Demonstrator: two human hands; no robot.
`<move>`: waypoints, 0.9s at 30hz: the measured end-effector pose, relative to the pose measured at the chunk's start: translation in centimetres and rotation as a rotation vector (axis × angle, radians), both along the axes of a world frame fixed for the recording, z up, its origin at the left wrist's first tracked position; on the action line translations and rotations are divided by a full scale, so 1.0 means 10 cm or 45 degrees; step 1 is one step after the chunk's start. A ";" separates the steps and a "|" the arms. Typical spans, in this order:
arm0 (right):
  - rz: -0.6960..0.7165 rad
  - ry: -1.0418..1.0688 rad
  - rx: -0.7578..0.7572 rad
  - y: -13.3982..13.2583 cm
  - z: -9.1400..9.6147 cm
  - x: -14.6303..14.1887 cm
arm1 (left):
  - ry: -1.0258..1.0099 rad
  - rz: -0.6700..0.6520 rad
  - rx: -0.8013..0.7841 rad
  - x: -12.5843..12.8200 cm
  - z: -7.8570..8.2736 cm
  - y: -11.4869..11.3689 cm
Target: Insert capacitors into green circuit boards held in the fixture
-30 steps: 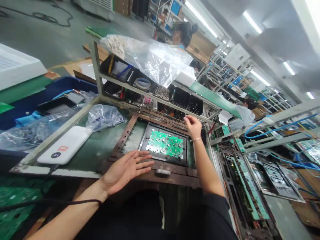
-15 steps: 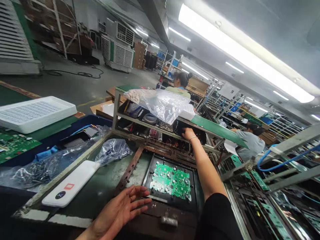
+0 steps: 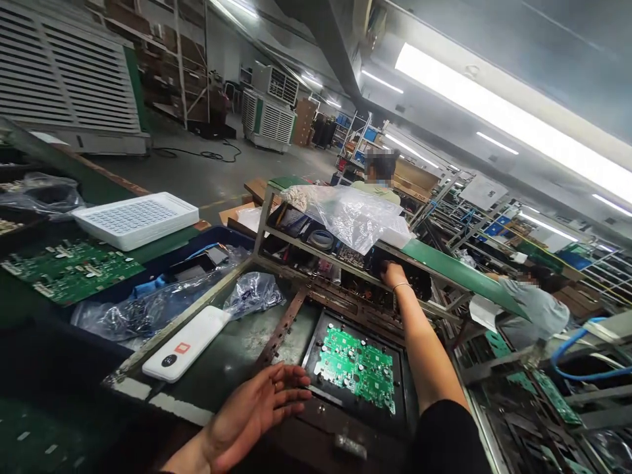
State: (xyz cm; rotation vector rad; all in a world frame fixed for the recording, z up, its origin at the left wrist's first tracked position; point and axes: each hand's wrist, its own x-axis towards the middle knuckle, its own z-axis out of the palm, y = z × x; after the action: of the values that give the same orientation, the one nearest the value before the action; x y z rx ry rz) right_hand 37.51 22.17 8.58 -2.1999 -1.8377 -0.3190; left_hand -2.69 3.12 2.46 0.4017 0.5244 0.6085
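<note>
My left hand (image 3: pixel 257 411) hovers palm up, fingers spread and loosely curled, holding nothing, at the near left corner of the dark rectangular metal carrier frame (image 3: pixel 316 421) that lies on the green workbench (image 3: pixel 232 359). Seated in the black tray of that frame is the green printed circuit board (image 3: pixel 358 368) studded with small silver and black parts; my fingertips stop just short of its left edge without touching it. My right hand (image 3: pixel 394 273) reaches out to the far side of the bench, into one of the black parts bins (image 3: pixel 419 283) on the lower shelf of the grey metal rack (image 3: pixel 266 227); its fingers are sunk in the bin, so I cannot tell whether they are pinching anything. A thin bracelet (image 3: pixel 401 286) circles that wrist. A crumpled clear plastic bag (image 3: pixel 350 214) rests on the rack's top shelf above the bins. Toward the bench's left edge lies a white oblong device with a red label (image 3: pixel 185 343), and just beyond it a bunched clear plastic wrap (image 3: pixel 254 293). Farther left, a second green circuit board (image 3: pixel 69 266) and a white perforated tray (image 3: pixel 135 218) sit on the neighbouring station. Behind the rack a person in a light green top (image 3: pixel 378 187) stands, and another in grey (image 3: pixel 536 306) bends at the right.
</note>
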 end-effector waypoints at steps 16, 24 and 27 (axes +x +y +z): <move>0.161 0.487 0.276 -0.71 0.14 -0.46 | 0.003 0.073 -0.020 0.28 0.07 0.13; 1.202 0.514 -0.179 -1.74 -0.30 -1.73 | -0.012 0.271 -0.191 0.69 0.09 0.17; 0.977 0.462 -0.017 -1.48 -0.22 -1.36 | 0.146 0.340 -0.175 0.65 0.11 0.17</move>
State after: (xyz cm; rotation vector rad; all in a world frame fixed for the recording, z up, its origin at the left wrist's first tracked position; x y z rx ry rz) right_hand 23.91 7.33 6.37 -1.2816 -2.2582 0.2303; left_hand 3.83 4.78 3.54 0.2381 0.7323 0.8041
